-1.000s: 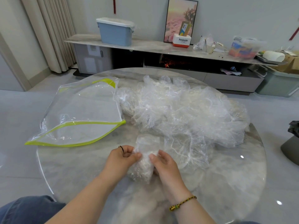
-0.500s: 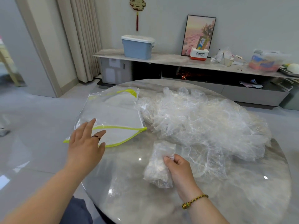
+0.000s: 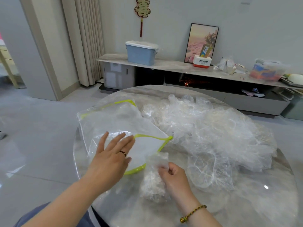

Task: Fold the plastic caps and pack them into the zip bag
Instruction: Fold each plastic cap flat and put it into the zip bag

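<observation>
Evidently early: right hand (image 3: 173,176) pinches one folded plastic cap (image 3: 152,182); left hand (image 3: 111,154), fingers spread, over the zip bag (image 3: 114,122). Bag looks near-empty; big cap pile (image 3: 213,136) unfolded.

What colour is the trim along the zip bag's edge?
Yellow-green trim on the otherwise clear zip bag; the head view shows it.

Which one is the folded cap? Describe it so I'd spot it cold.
On the round marble table, look in front of the big loose heap of clear caps. The folded cap is the small tight wad pinched by the right hand, beside the green-edged zip bag; it is compact, unlike the heap.
</observation>
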### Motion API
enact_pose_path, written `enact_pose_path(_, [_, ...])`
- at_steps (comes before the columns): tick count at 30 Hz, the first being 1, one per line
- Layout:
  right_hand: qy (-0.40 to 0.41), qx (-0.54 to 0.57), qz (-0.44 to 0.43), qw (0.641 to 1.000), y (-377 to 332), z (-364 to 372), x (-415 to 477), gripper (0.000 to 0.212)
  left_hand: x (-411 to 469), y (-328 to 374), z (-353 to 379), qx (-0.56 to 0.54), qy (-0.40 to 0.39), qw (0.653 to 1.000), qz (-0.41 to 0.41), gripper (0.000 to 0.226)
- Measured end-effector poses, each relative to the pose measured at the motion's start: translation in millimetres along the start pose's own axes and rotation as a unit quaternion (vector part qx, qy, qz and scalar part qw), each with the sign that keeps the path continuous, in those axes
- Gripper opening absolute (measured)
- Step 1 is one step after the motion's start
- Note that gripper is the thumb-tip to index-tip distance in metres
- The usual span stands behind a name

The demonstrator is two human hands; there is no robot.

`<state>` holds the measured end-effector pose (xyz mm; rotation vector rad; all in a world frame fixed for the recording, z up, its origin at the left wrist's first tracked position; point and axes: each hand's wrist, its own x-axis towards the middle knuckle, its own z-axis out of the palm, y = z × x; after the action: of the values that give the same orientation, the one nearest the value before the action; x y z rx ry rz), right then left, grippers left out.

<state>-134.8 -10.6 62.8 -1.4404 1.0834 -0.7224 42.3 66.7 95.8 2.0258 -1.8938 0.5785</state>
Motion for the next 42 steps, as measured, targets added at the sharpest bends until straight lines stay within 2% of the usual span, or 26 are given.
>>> enact_pose_path(2, [-0.004, -0.001, -0.004, 1.000, -2, 6, -2, 0.016, -2, 13, -3, -0.022, -0.002, 0.999, 0.038, 0.056])
enact_pose_path(4, [-0.002, 0.019, 0.002, 1.000, -4, 9, -1, 0.022, -6, 23, -6, -0.030, 0.006, 0.997, 0.078, 0.055])
enact_pose_path(6, [-0.003, 0.017, 0.004, 1.000, -7, 11, 0, 0.024, -11, 27, -9, -0.043, -0.010, 0.995, 0.092, 0.065])
enact_pose_path(7, [-0.006, 0.007, 0.003, 1.000, -8, 12, 0, 0.022, -14, 27, -10, -0.066, -0.006, 0.993, 0.096, 0.066])
enact_pose_path(9, [-0.007, -0.003, 0.005, 1.000, -8, 13, 1, 0.023, -16, 20, -11, -0.163, 0.030, 0.983, 0.077, 0.055])
enact_pose_path(11, [-0.003, 0.000, 0.003, 1.000, -7, 12, 2, 0.032, -12, 9, -10, -0.268, 0.098, 0.958, -0.015, 0.041])
enact_pose_path(13, [-0.006, -0.005, 0.010, 1.000, -5, 12, 4, 0.035, -1, -9, -11, -0.341, 0.140, 0.913, -0.172, 0.021])
enact_pose_path(14, [-0.009, -0.008, 0.015, 1.000, -4, 13, 6, 0.033, 4, -22, -9, -0.351, 0.143, 0.888, -0.262, 0.020])
enact_pose_path(16, [-0.009, -0.014, 0.023, 1.000, -1, 16, 9, 0.031, 11, -51, -6, -0.352, 0.111, 0.823, -0.432, 0.032])
enact_pose_path(17, [-0.008, -0.018, 0.030, 0.999, 1, 16, 11, 0.031, 12, -65, -4, -0.347, 0.093, 0.794, -0.490, 0.038])
enact_pose_path(19, [-0.002, -0.020, 0.041, 0.999, 4, 19, 17, 0.033, 10, -87, 5, -0.350, 0.057, 0.738, -0.575, 0.049])
enact_pose_path(21, [-0.010, -0.015, 0.050, 0.999, 6, 23, 23, 0.030, 6, -104, 16, -0.366, 0.037, 0.687, -0.626, 0.053])
enact_pose_path(25, [-0.041, -0.054, 0.064, 0.996, 8, 38, 37, 0.008, 8, -128, 38, -0.393, 0.024, 0.653, -0.647, 0.061])
enact_pose_path(28, [-0.047, -0.056, 0.063, 0.995, 6, 49, 49, 0.020, 15, -146, 50, -0.399, 0.006, 0.636, -0.660, 0.064])
enact_pose_path(30, [-0.041, -0.083, 0.048, 0.995, 1, 57, 62, 0.035, 22, -156, 57, -0.403, 0.004, 0.642, -0.652, 0.049])
enact_pose_path(31, [-0.046, -0.108, 0.042, 0.992, -3, 61, 67, 0.036, 25, -158, 59, -0.413, 0.010, 0.643, -0.645, 0.028])
enact_pose_path(32, [-0.060, -0.127, 0.039, 0.989, -5, 66, 73, 0.031, 28, -159, 61, -0.421, 0.016, 0.642, -0.640, 0.019])
enact_pose_path(33, [-0.071, -0.135, 0.041, 0.987, -9, 72, 77, 0.024, 30, -161, 66, -0.431, 0.024, 0.638, -0.638, 0.030])
enact_pose_path(34, [-0.073, -0.127, 0.041, 0.988, -11, 78, 79, 0.022, 30, -162, 69, -0.451, 0.027, 0.624, -0.637, 0.034])
enact_pose_path(36, [-0.048, -0.073, 0.064, 0.994, -13, 86, 88, 0.022, 30, -159, 72, -0.484, 0.033, 0.600, -0.636, 0.025])
enact_pose_path(38, [-0.042, -0.025, 0.086, 0.995, -18, 95, 96, 0.024, 32, -156, 72, -0.503, 0.035, 0.599, -0.622, 0.017])
enact_pose_path(42, [-0.061, -0.037, 0.097, 0.993, -29, 107, 123, 0.010, 32, -151, 78, -0.522, 0.012, 0.609, -0.597, 0.026])
